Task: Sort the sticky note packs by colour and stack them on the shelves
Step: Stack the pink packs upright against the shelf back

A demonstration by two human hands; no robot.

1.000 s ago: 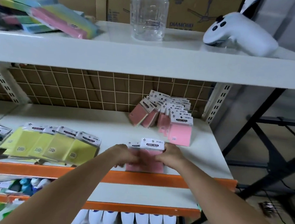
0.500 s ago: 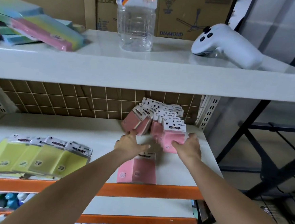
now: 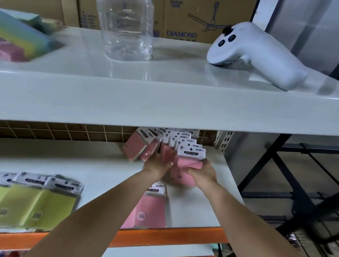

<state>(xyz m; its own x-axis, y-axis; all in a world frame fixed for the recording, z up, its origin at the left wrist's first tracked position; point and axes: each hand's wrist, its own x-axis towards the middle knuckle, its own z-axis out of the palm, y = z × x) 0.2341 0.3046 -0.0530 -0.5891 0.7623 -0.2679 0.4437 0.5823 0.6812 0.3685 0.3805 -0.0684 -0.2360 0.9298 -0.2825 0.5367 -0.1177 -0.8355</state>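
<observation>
Between both outstretched arms, left hand (image 3: 156,164) and right hand (image 3: 202,171) clasp the row of pink sticky note packs (image 3: 184,160); glossy wrappers, white card headers, flat rectangles.

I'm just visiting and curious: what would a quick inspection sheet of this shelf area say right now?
Surface: white middle shelf with an orange front edge.
Job's things: pink row standing at the back right; pink packs lying flat near the edge; yellow packs overlapping at the left.
Clutter: clear bottle, white controller and multicolour pads on the top shelf.
Hands: left hand and right hand hold the front of the pink row.
Cables: nothing seen.
Surroundings: cardboard boxes behind; black frame at the right.
</observation>
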